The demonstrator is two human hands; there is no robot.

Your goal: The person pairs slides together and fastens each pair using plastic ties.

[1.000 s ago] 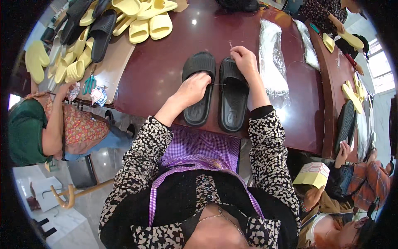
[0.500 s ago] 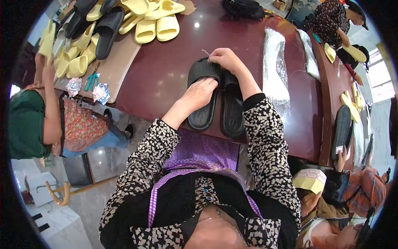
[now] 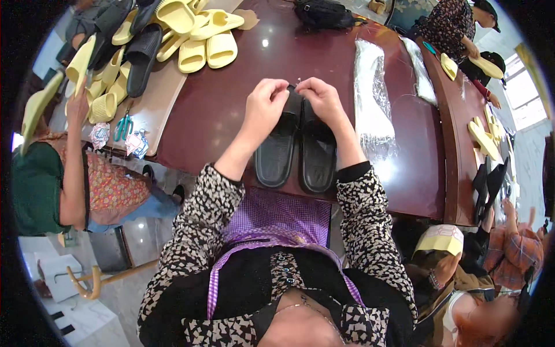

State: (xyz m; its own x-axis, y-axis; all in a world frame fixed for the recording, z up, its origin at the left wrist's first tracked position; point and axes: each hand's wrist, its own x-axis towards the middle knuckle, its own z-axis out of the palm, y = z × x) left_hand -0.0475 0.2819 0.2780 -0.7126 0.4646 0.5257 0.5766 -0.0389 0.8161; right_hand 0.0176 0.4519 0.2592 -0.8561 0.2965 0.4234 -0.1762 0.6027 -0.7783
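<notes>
Both hands worked at the toe ends of the black slides (image 3: 274, 159).
Slides sat side by side on the table (image 3: 208, 113). Right hand (image 3: 321, 103) looked clamped on a pale strand (image 3: 299, 80); left hand (image 3: 266, 107) fingertips together, contents too small to tell. My read: close pinch, even tension, slides aligned worked best.

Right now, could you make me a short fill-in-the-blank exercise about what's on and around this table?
1. The left hand and right hand are at the toe ends of two slippers coloured ____.
2. The checked apron is white and ____.
3. The larger white bundle lies to the ____ of both hands.
4. The heap mixes black slippers with ____ ones.

Missing words: black; purple; right; yellow.
</notes>
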